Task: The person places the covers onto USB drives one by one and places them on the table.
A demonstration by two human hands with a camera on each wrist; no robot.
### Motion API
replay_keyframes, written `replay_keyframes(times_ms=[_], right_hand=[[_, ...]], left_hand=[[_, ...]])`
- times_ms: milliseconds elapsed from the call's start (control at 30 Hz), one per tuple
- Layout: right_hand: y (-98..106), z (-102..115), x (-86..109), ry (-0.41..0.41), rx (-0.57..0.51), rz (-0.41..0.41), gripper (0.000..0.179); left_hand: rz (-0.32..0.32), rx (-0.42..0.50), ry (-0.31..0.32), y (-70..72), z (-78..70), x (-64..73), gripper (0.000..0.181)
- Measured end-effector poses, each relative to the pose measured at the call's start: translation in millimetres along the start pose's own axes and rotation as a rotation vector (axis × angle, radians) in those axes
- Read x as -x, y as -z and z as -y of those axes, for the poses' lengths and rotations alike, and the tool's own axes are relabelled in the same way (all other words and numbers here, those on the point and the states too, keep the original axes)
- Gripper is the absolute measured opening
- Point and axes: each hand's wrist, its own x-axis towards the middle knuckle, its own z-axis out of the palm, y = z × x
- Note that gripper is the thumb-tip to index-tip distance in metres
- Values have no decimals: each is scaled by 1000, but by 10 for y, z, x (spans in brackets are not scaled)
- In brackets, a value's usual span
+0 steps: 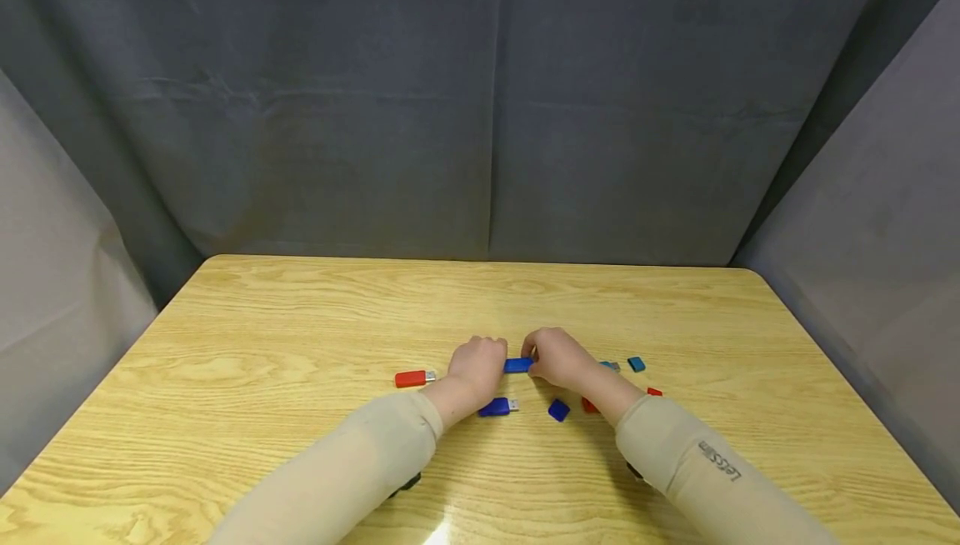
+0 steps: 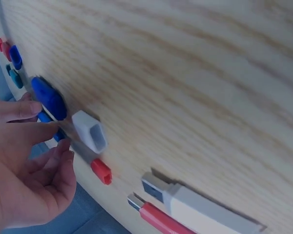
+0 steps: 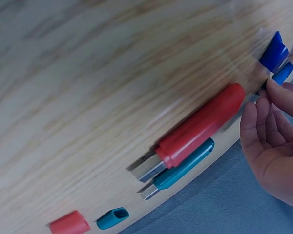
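Both hands meet over the table at a bright blue USB stick (image 1: 517,365). My left hand (image 1: 478,370) pinches its left end between thumb and fingers. At the right end, the thumb and forefinger of my right hand (image 1: 558,357) grip it, hiding that tip. A darker blue USB stick (image 1: 495,407) lies nearer me, its metal plug bare, and its dark blue cap (image 1: 558,410) sits to the right. In the right wrist view, a red USB stick (image 3: 202,126) and a teal USB stick (image 3: 185,163) lie beside the right hand, plugs bare.
Left of the hands are another red USB stick (image 1: 411,378), a white USB stick (image 2: 200,209), a white cap (image 2: 90,131) and a red cap (image 2: 101,170). To the right lie a teal cap (image 1: 637,364) and a red cap (image 1: 655,392). Grey curtains (image 1: 480,112) hang behind the table.
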Motion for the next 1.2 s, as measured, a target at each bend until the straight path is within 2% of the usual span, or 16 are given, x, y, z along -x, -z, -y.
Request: replay_keyframes(times_ms=[133,267,433,500,600,733,967,1200], right_hand=[[3,8,7,-1,1,1,13],[10,7,22,-6,-4,9,13],[16,-14,30,-24,-2,20,17],[16,-15,33,-27,-3,23,22],[15,-6,40,-34,-13,30,30],[19,4,61,-40,-29,31,33],[92,-1,137,-83,-37,24,25],[190,-5,276,-92,18,41,20]], left_hand=[[20,98,13,50,41,42,9],[90,182,18,141,79,113,14],[196,207,-20,237,78,224,22],[220,203,-39,249,68,264,23],[220,183,-66,232,58,302,24],[201,161,-71,199,60,313,24],[228,134,-66,158,53,305,38],[213,124,-62,130,46,319,30]])
